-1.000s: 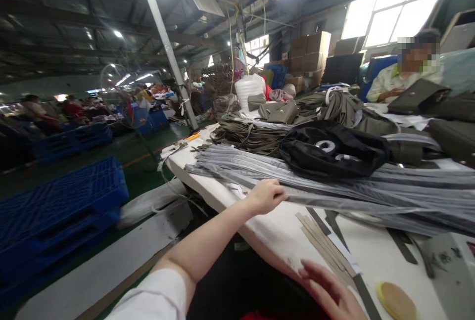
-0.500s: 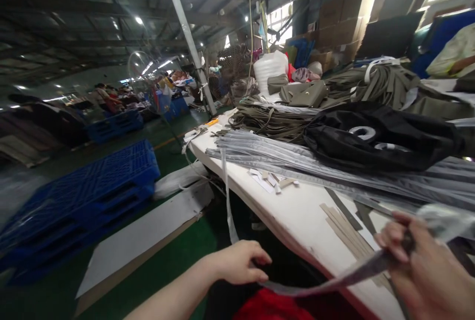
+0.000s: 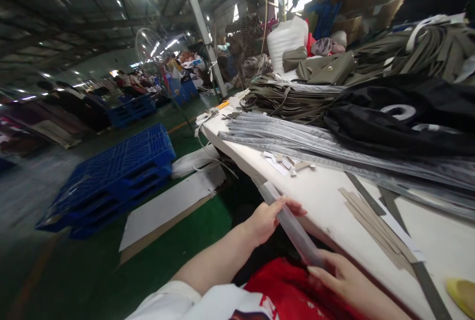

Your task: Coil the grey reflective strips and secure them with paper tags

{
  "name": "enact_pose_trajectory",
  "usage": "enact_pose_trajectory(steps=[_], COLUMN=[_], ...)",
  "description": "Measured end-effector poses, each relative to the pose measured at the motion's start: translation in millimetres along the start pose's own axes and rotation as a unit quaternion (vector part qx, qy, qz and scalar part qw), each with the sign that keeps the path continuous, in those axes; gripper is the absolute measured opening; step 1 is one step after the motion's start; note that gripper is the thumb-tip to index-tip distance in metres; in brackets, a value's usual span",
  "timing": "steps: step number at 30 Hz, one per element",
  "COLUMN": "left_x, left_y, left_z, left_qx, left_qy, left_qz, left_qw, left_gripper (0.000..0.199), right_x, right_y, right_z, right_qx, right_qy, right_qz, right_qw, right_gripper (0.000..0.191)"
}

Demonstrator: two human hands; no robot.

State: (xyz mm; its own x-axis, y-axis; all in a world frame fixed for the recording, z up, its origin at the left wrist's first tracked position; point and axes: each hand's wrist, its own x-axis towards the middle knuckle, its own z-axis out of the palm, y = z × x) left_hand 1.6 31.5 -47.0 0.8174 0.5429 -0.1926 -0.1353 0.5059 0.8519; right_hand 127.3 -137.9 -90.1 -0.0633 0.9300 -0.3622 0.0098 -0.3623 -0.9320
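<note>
A greyish translucent strip [image 3: 297, 231] slants over the table's front edge, held between both hands. Near its upper end, my left hand [image 3: 270, 217] pinches it with thumb and fingers. My right hand [image 3: 330, 270] grips its lower end, close to the red cloth on my lap. Beyond the hands, a long bundle of similar plastic-covered strips [image 3: 282, 134] lies across the white table [image 3: 319, 196]. Flat beige strips [image 3: 374, 226] and dark strips rest on the table right of the hands, and small offcuts [image 3: 291, 163] lie before the bundle.
Black fabric [image 3: 363, 122] with white rings and olive straps [image 3: 289, 105] cover the table's back. A blue pallet stack [image 3: 111, 176] stands on the floor at left, with a pale board [image 3: 166, 206] beside it. A yellow object [image 3: 462, 293] sits at lower right.
My hands have come closer together, my right hand moving left and down. The strip, which sagged between them, is now straight and slanted. The view has shifted.
</note>
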Motion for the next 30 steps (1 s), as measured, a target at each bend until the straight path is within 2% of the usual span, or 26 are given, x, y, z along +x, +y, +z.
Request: enact_pose_trajectory(steps=[4,7,9,10,12,14,16,22,25,28,30], left_x=[-9,-5,-1,1,1,0,-3,-3,0,2,1], left_y=[-19,-10,5,13,28,38,43,47,48,48,47], left_z=[12.4,3.3,-12.9,-21.9,-37.8,-47.3,-50.7,-54.5,-56.7,-53.4,-48.2], left_qx=[0.068,0.061,0.134,0.196,0.304,0.359,0.369,0.339,0.346,0.378,0.387], left_qy=[-0.06,-0.029,-0.002,-0.01,-0.069,-0.128,-0.159,-0.177,-0.189,-0.17,-0.201], left_qz=[-0.042,-0.024,-0.027,-0.057,-0.135,-0.19,-0.207,-0.198,-0.213,-0.219,-0.25], left_qw=[0.995,0.997,0.991,0.979,0.94,0.905,0.892,0.903,0.894,0.883,0.864], left_gripper=[0.051,0.057,0.062,0.066,0.07,0.073,0.074,0.071,0.064,0.059,0.059], right_x=[6,7,2,-1,-8,-14,-16,-18,-20,-21,-20], right_y=[-12,-9,-4,-2,0,1,1,2,3,4,5], right_z=[7,5,0,-2,-7,-10,-11,-14,-17,-18,-18], right_qx=[0.058,0.026,-0.001,-0.01,-0.021,-0.021,-0.017,-0.015,-0.021,-0.036,-0.046], right_qy=[0.02,0.062,0.076,0.079,0.082,0.081,0.079,0.074,0.058,0.038,0.033], right_qz=[-0.006,-0.01,-0.008,-0.005,0.0,0.004,0.006,0.004,0.008,0.017,0.015], right_qw=[0.998,0.998,0.997,0.997,0.996,0.996,0.997,0.997,0.998,0.998,0.998], right_gripper=[0.055,0.055,0.053,0.053,0.051,0.052,0.053,0.053,0.052,0.049,0.049])
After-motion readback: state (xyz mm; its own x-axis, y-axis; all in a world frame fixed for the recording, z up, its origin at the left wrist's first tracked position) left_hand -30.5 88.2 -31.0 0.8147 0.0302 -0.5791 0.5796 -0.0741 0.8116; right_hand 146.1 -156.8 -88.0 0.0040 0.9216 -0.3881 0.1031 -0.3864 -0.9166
